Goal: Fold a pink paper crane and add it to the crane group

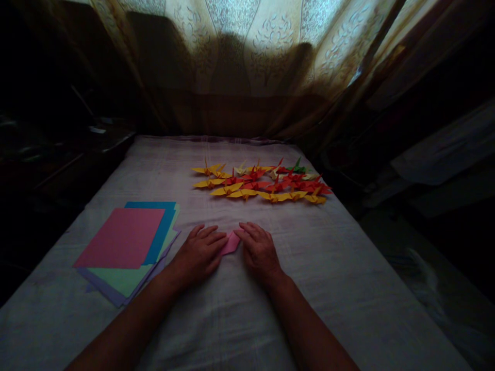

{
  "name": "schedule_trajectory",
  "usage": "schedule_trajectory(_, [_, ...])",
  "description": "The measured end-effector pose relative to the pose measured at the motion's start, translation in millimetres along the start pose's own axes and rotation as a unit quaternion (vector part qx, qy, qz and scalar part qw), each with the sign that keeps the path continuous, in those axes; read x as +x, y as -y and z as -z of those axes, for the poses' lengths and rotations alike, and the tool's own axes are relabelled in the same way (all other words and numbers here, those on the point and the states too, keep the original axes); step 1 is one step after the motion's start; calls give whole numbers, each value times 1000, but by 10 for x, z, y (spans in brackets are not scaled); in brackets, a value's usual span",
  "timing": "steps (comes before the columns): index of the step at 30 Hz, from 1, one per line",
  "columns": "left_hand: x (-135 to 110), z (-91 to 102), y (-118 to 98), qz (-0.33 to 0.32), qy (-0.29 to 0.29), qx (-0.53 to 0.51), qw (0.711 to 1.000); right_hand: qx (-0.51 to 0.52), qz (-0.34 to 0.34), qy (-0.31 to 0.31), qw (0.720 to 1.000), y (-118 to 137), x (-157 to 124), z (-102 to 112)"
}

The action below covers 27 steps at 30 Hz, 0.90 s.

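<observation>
A small folded pink paper (231,242) lies on the cloth-covered surface between my hands. My left hand (200,253) rests flat on the cloth, its fingers stretched out and pressing the paper's left edge. My right hand (258,248) lies palm down too, its fingertips on the paper's upper right edge. Most of the paper is hidden under the fingers.
A stack of coloured paper sheets (126,243), pink on top, lies to the left. Several folded paper cranes (263,183) in yellow, red, white and green sit in rows further back. A patterned curtain (247,62) hangs behind the pale cloth surface (240,309). The sides are dark.
</observation>
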State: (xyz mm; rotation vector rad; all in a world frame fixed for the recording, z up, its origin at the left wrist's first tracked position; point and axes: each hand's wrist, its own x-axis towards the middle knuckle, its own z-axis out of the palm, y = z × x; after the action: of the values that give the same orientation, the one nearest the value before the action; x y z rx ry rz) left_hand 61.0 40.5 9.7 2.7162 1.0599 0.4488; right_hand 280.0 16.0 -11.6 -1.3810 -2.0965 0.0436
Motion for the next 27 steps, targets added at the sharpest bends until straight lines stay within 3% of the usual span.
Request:
schedule_trajectory(7, [-15, 7, 34, -12, -5, 22, 1000, 2, -8, 73, 997, 81, 4, 17])
schedule_trajectory(16, [-14, -121, -59, 6, -53, 40, 998, 26, -12, 59, 998, 110, -3, 33])
schedule_trajectory(27, [16, -135, -28, 22, -84, -34, 996, 8, -2, 57, 998, 89, -12, -50])
